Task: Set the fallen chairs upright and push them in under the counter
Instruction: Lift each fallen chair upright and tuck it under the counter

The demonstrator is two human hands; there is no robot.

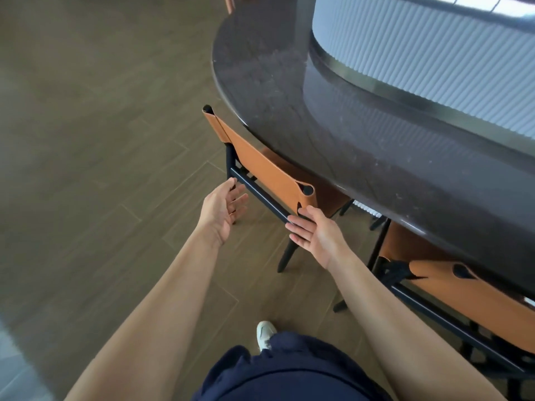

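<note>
Both my bare forearms stretch out nearly straight toward the counter [289, 82]. My left hand [221, 209] is open, palm turned inward and fingers loosely spread, and it holds nothing. Its fingertips sit just beside the black rail [260, 195] of the chair [260, 166], though I cannot tell whether they touch. My right hand [315, 233] is open too, with straight fingers laid flat against the rail's other end and the thumb raised to the lower corner of the tan back. The chair stands upright at the counter's rounded end, its back close against the counter's edge and its seat hidden beneath the top. It has a tan leather sling back wrapped round black posts and a thin black frame with splayed legs. A second chair [463, 293] of the same make stands upright further along the counter, on my right, also tucked under it. Wood-look floor [101, 140] runs out from the counter.
</note>
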